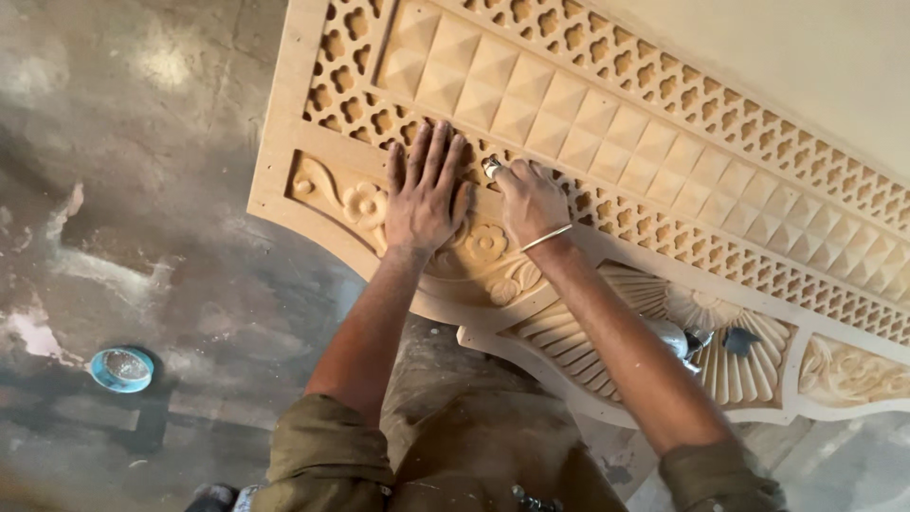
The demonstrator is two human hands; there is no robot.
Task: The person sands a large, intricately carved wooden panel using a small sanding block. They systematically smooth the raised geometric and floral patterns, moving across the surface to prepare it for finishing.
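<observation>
A large carved wooden panel (284,142) leans in front of me, with lattice cut-outs, a band of raised pyramid squares (569,104) and flower carvings (365,202). My left hand (425,194) lies flat on the panel, fingers spread over the lattice strip and the flower carving. My right hand (531,201) is closed around a small folded piece of what looks like sandpaper (492,168), pressed on the lattice strip beside the left hand. A thin bangle (548,237) sits on the right wrist.
A shell-shaped fan carving (749,365) fills the panel's lower part, with a small metal tool (687,339) resting on it. A blue round lid (121,369) lies on the stained concrete floor (142,190) at the left. A plain wall (815,57) rises behind.
</observation>
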